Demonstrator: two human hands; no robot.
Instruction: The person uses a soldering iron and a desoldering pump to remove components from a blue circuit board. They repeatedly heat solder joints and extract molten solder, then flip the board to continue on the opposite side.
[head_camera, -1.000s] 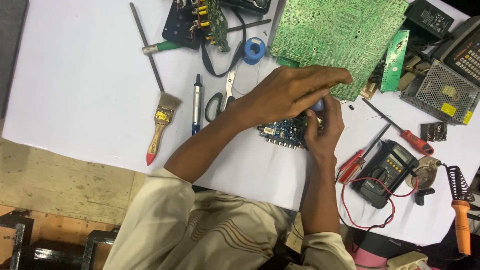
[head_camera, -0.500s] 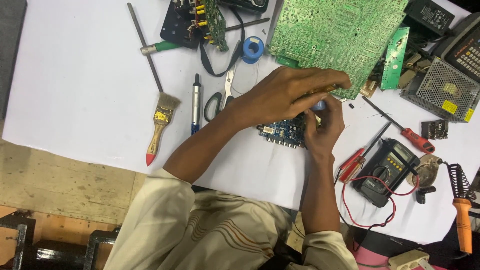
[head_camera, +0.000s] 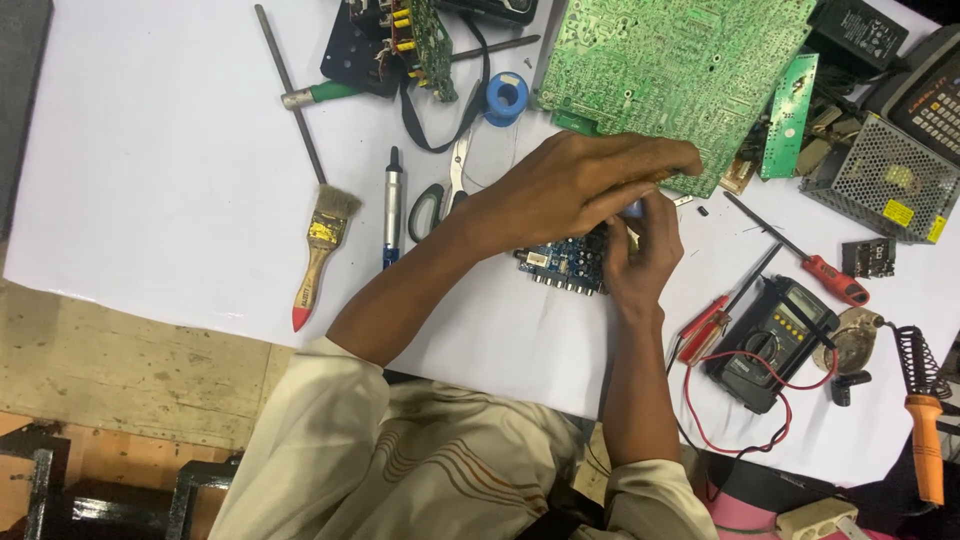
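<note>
Working over the small blue circuit board (head_camera: 565, 262), you are keeping both hands close together near the middle of the counter (head_camera: 150, 180). Your left hand (head_camera: 570, 185) is reaching across above the board with its fingers curled downward, and your right hand (head_camera: 640, 255) is coming up from the near edge, its fingertips pinching a small bluish-grey part just where the two hands are meeting; what that part is cannot be told. The left grip is closing toward the same spot, though whether it is holding anything is hidden. The blue board is lying flat under both hands, just beside the scissors (head_camera: 440, 195). A large green circuit board (head_camera: 680, 70) is lying toward the far edge, and a multimeter (head_camera: 775, 340) is sitting toward the right edge.
</note>
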